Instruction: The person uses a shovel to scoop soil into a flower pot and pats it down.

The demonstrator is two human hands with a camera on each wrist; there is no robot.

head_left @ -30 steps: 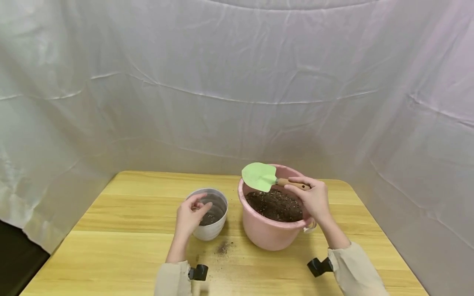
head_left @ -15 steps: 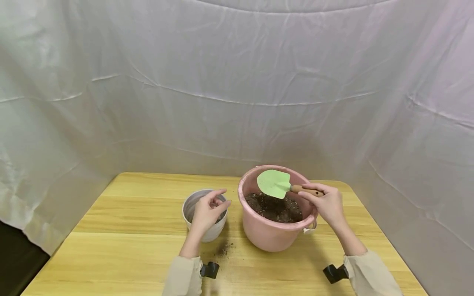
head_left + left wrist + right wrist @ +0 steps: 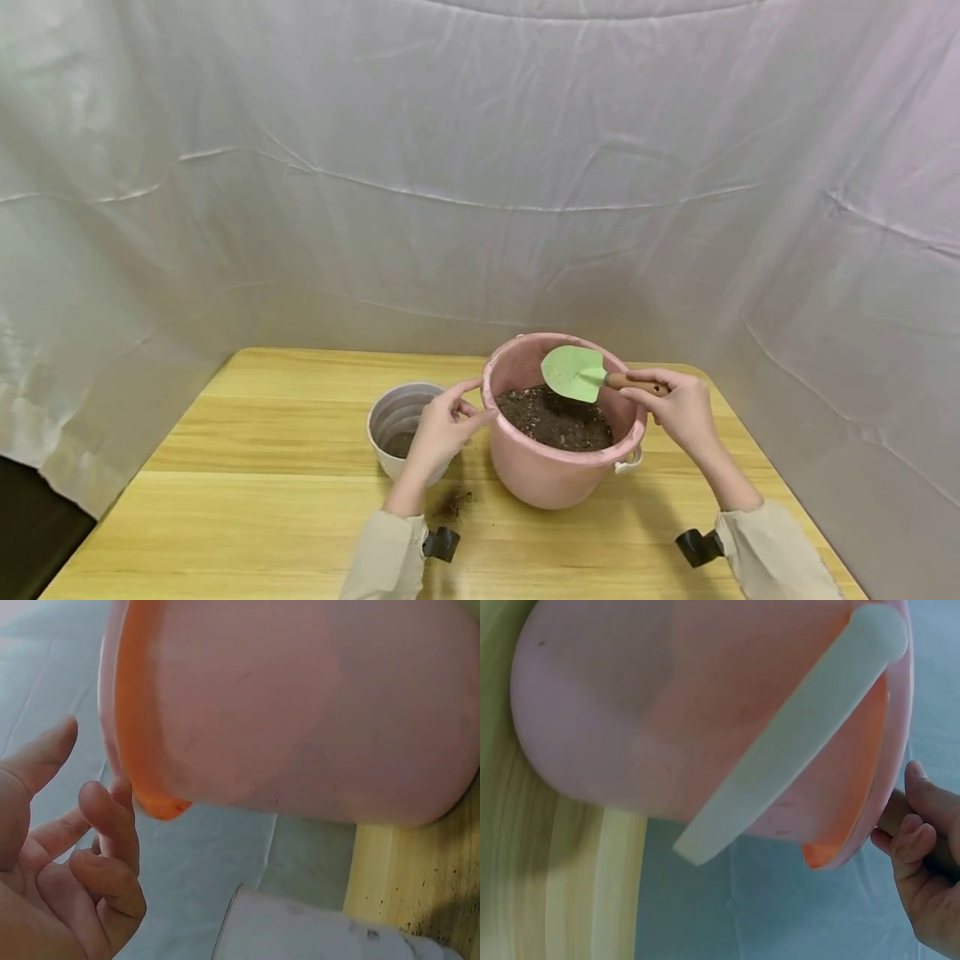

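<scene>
A pink bucket (image 3: 536, 479) of dark soil stands at the table's middle right. My right hand (image 3: 677, 406) grips the wooden handle (image 3: 632, 383) of a green trowel (image 3: 573, 372), whose blade hangs over the soil near the far rim. In the right wrist view the right hand (image 3: 928, 879) curls round the trowel handle (image 3: 892, 815) beside the bucket (image 3: 660, 712). My left hand (image 3: 447, 422) is at the bucket's left rim with fingers loosely spread, holding nothing. The left wrist view shows the left hand (image 3: 79, 874) a small gap from the bucket (image 3: 300, 712).
A white ribbed pot (image 3: 392, 414) with a little soil stands left of the bucket, partly behind my left hand. Spilled soil (image 3: 453, 502) lies on the wooden table (image 3: 247, 508). White cloth (image 3: 480, 183) closes in the back and sides. The bucket's pale handle (image 3: 795, 742) hangs down.
My left hand moved right from over the white pot to the bucket's left rim. My right hand drew the trowel rightward, from the bucket's left rim to above the soil.
</scene>
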